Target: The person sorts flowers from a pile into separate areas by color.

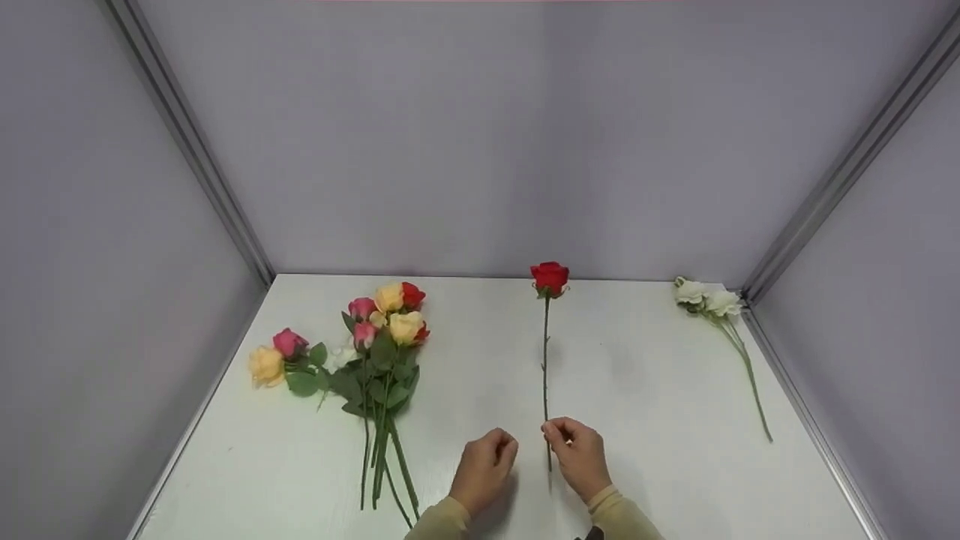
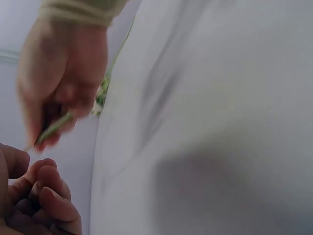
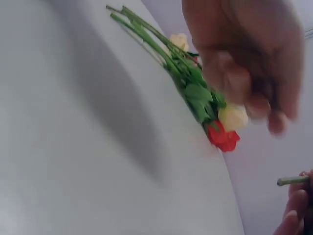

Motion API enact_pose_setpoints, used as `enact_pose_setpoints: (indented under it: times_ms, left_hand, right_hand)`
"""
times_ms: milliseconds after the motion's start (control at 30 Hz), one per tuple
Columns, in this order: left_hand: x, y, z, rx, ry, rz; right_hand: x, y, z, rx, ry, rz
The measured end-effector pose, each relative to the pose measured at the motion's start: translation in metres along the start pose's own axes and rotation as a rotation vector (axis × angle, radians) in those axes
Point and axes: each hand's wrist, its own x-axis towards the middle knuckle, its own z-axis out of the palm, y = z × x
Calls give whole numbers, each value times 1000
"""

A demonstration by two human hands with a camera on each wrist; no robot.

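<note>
I see right hand (image 1: 579, 457), grip pinching red rose (image 1: 550, 279) near its bottom; rose points to twelve o'clock. Left hand (image 1: 484, 466) at nine o'clock from right, grip narrow, curled in.

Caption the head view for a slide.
Right hand holds a red rose by its stem; mixed roses left, white flowers right.

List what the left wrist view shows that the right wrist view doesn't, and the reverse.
Only the left wrist view: the beige sleeve above the right hand, and part of the white flowers, small and blurred beyond that hand.

Only the right wrist view: the flower bunch lying on the table, with red bloom and cream bloom showing.

Both: the left hand, the right hand pinching the green stem, and the white tabletop.
</note>
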Motion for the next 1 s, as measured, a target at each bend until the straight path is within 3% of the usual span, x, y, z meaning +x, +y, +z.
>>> enact_pose_setpoints:
  times_ms: [167,333,433,533,667,1000]
  left_hand:
    - [1,-23,-46,141,126,-66]
    - [5,-49,-93,302,287,-219]
    - [8,-62,-117,367,306,-330]
    - [10,-74,-134,423,269,-415]
    - [13,-89,-145,483,182,-497]
    - [24,-107,-140,498,57,-590]
  right_hand:
    - [5,10,-27,-11,33,20]
    - [13,19,-57,-61,103,18]
    - [18,22,-74,-103,135,18]
    - [22,24,-87,-138,161,10]
    - [27,29,-102,-180,186,-5]
    - [31,56,-126,-283,184,73]
